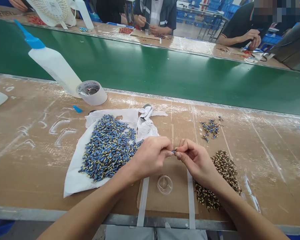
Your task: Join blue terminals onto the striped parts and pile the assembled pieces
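My left hand (153,152) and my right hand (196,161) meet above a cardboard pad (177,196), fingertips pinched together. Between them shows a tiny blue piece (174,151), held by the left fingers. The right fingers close on a small dark bit at its end, mostly hidden. Left of my hands, a heap of small blue, yellow and black pieces (107,146) lies on a white cloth (73,178). Beside my right wrist is a pile of small black and cream curved pieces (225,166). Below the hands, a small clear cup (165,185) has a thin upright line in it, perhaps a stick.
A small cluster of blue pieces (211,128) lies at the right. A tilted white bottle with blue nozzle (56,68) and a tape roll (96,96) stand back left. Beyond runs a green belt (150,66); co-workers sit across it, near a white fan (52,11).
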Demonstrator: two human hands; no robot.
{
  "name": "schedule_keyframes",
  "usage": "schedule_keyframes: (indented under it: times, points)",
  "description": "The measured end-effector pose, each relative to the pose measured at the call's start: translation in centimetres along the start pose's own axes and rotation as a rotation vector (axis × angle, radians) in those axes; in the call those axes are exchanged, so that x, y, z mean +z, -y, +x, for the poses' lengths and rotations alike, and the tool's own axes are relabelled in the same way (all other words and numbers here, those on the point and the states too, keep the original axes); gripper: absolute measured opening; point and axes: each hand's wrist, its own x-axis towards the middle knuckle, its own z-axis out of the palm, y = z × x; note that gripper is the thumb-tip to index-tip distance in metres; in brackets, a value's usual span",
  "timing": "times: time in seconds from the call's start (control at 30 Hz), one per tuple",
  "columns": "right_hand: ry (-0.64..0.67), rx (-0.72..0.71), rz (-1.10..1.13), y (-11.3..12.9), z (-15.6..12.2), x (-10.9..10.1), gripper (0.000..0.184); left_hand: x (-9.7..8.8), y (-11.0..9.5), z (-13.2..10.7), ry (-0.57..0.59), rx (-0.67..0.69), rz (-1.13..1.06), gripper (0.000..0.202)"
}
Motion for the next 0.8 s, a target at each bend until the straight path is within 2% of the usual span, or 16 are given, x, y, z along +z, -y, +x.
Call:
schedule_keyframes:
  times: [0.17, 0.3, 0.43, 0.6, 0.67, 0.8]
  points:
    - [-0.024, 0.008, 0.011, 0.1, 0.1, 0.1, 0.014, 0.1, 0.2, -0.1, -0.014, 0.033, 0.042, 0.013]
    - [0.037, 0.073, -0.031, 0.0, 0.4, -0.3, 0.016, 0.6, 0.7, -0.1, 0.014, 0.115, 0.147, 0.015]
    - [0.064, 0.069, -0.027, 0.1, 0.5, -1.1, 0.014, 0.8, 0.7, 0.0, 0.003, 0.141, 0.160, 0.015]
    - [-0.002, 0.054, -0.004, 0.3, 0.8, -1.8, 0.010, -0.2, 0.2, 0.3, 0.029, 0.068, 0.055, 0.008]
    - [-0.050, 0.041, 0.014, 0.2, 0.9, -1.8, 0.010, -0.5, 0.2, 0.3, 0.053, 0.053, 0.031, 0.012]
    - [-0.113, -0.023, 0.053, 0.2, 0.9, -1.4, 0.010, -0.3, 0.3, 0.3, 0.081, 0.103, 0.063, 0.017]
